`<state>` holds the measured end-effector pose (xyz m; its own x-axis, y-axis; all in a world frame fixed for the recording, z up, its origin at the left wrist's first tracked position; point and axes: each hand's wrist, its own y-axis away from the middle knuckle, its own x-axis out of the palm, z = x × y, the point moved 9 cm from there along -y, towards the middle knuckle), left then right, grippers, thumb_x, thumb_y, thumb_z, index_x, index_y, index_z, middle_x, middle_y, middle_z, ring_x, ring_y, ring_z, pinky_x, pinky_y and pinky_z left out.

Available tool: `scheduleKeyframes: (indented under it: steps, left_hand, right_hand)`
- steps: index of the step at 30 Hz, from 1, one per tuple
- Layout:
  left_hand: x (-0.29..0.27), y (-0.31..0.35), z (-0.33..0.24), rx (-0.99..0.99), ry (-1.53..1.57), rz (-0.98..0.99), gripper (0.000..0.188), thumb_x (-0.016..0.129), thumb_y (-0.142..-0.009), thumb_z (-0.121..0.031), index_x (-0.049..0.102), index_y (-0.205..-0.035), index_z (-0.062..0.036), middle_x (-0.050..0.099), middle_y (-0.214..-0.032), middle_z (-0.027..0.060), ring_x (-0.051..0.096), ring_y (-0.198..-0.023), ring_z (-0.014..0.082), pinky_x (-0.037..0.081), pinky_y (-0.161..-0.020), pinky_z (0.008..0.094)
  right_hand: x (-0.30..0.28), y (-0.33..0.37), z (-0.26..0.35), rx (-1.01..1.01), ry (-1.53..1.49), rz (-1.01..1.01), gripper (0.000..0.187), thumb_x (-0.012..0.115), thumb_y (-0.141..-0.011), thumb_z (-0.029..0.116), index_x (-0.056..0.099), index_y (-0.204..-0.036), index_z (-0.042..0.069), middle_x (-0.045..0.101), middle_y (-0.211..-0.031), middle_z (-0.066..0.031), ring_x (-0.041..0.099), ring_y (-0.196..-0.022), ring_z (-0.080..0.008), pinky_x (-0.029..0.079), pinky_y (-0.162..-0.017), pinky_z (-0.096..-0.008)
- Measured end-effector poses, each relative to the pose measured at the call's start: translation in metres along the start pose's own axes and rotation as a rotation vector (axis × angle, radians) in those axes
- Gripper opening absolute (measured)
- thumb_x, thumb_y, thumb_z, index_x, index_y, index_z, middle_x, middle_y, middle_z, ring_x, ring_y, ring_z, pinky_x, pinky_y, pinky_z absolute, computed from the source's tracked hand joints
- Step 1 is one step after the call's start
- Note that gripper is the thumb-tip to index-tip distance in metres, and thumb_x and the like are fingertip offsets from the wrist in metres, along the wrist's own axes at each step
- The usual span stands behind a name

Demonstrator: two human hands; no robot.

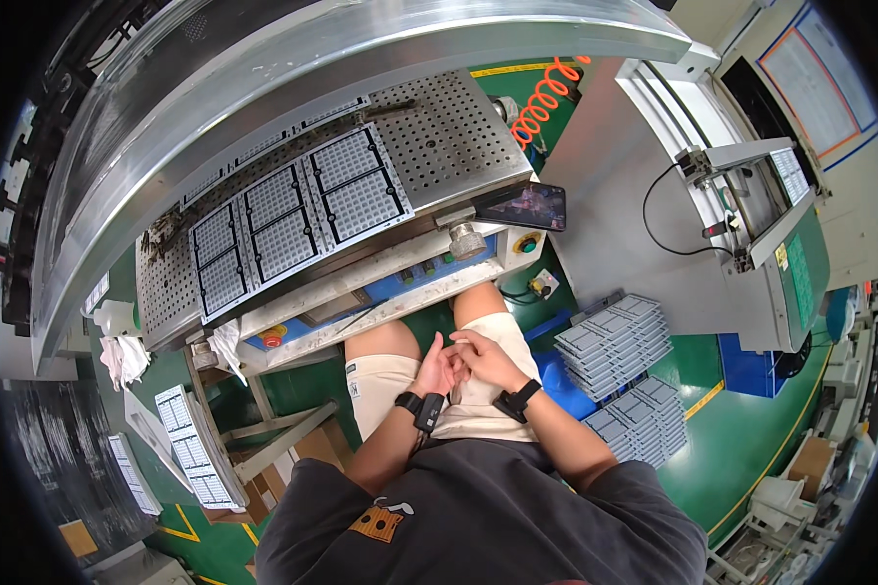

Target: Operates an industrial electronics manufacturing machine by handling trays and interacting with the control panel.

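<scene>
My left hand (439,370) and my right hand (490,361) meet over my lap, in front of the pale shorts (385,390). The left one is half turned up, its fingers loosely extended. Fingers of the right reach across and touch it. Both look open, and I see no object between them, though the overlap hides some fingertips. Beyond my knees, a perforated metal bed (449,136) carries a white-and-grey gridded panel (283,216) in three joined sections. A phone (537,208) with a lit screen leans at the bed's right front corner.
A large metal frame (361,44) spans above the bed. Stacks of grey gridded panels (615,346) stand low at my right, beside a grey machine (644,195). More panels (197,444) lean at the left. A red button (273,337) and green button (528,246) sit on the machine front.
</scene>
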<state>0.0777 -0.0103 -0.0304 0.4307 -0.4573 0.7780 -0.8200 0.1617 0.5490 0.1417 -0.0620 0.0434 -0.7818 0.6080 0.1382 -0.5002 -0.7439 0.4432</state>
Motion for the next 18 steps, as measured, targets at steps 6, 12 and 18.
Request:
scheduleKeyframes:
  steps: [6,12,18]
  left_hand:
    - [0.005,0.004,-0.006,0.063,-0.097,0.108,0.08,0.028,-0.101,-0.07,0.06,-0.126,-0.0013,0.067,-0.092,0.0052,0.066,-0.074,0.0166,0.055,-0.064,0.0303]
    - [0.009,0.008,-0.003,0.038,-0.132,0.117,0.077,0.026,-0.102,-0.068,0.054,-0.14,-0.0076,0.068,-0.11,0.0057,0.064,-0.073,0.0101,0.05,-0.053,0.0237]
    - [0.008,0.005,-0.006,0.087,-0.132,0.169,0.069,0.033,-0.105,-0.059,0.053,-0.14,-0.0034,0.068,-0.104,0.0054,0.061,-0.06,0.0086,0.05,-0.05,0.0213]
  right_hand:
    - [0.015,-0.002,0.008,-0.086,0.188,0.149,0.039,0.052,-0.099,0.009,0.052,-0.137,0.001,0.067,-0.079,-0.0071,0.065,-0.061,-0.0141,0.053,-0.058,-0.0277]
    - [0.027,-0.003,0.006,-0.095,0.236,0.241,0.026,0.057,-0.1,0.021,0.058,-0.117,0.001,0.069,-0.077,-0.0079,0.067,-0.062,-0.0153,0.053,-0.058,-0.0293]
    - [0.024,-0.006,0.007,-0.063,0.336,0.133,0.041,0.054,-0.104,0.041,0.062,-0.1,0.001,0.069,-0.073,-0.0073,0.067,-0.061,-0.0158,0.052,-0.058,-0.0283]
